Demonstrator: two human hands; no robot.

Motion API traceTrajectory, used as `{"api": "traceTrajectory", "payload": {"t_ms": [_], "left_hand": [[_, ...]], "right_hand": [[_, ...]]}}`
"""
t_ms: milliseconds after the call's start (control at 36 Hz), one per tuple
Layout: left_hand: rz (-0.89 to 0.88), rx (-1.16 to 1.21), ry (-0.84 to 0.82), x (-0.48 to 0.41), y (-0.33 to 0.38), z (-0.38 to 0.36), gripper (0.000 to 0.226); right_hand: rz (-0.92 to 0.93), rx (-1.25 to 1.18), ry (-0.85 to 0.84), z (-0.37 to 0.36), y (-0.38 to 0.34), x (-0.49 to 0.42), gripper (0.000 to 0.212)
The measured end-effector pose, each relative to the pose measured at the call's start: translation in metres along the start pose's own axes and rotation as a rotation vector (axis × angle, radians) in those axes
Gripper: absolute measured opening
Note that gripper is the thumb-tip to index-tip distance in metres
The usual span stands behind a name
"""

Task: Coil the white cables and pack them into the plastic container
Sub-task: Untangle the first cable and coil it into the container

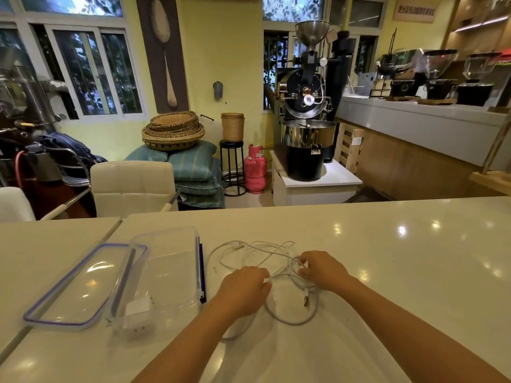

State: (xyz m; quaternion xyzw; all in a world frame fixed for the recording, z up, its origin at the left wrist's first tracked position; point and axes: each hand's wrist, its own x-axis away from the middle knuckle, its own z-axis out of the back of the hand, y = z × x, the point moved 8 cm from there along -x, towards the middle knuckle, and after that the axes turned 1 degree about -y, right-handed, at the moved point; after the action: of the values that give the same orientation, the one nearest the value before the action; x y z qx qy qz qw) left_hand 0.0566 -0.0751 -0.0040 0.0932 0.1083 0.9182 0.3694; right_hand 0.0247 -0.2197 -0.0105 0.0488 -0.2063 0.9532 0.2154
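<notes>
A loose tangle of thin white cables (265,258) lies on the glossy pale counter (387,258), just right of the clear rectangular plastic container (168,261). The left hand (244,286) and right hand (322,269) each pinch a strand. The container's clear blue-rimmed lid (83,286) lies at its left.

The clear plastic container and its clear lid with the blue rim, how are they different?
The clear plastic container is deep, and a white charger block sits inside it; the clear lid with the blue rim is flat and holds nothing. The container lies nearer the white cables; the lid lies farther left. Both are see-through rectangles on the table.
</notes>
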Motion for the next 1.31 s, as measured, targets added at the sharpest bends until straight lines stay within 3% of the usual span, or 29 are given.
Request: {"api": "traceTrajectory", "payload": {"t_ms": [278, 639, 861, 1306], "left_hand": [[-0.016, -0.017, -0.046, -0.002, -0.001, -0.009, 0.035], [-0.095, -0.113, -0.074, -0.013, 0.027, -0.021, 0.039], [0.007, -0.184, -0.046, -0.018, 0.012, -0.028, 0.035], [0.103, 0.138, -0.162, -0.014, -0.004, -0.021, 0.039]], "right_hand": [[0.010, -0.038, 0.008, 0.002, 0.006, -0.004, 0.019], [0.002, -0.178, -0.003, 0.013, 0.021, -0.002, 0.021], [0.009, -0.166, 0.005, 0.014, 0.020, -0.003, 0.021], [0.079, -0.171, 0.053, 0.022, 0.014, 0.001, 0.022]]}}
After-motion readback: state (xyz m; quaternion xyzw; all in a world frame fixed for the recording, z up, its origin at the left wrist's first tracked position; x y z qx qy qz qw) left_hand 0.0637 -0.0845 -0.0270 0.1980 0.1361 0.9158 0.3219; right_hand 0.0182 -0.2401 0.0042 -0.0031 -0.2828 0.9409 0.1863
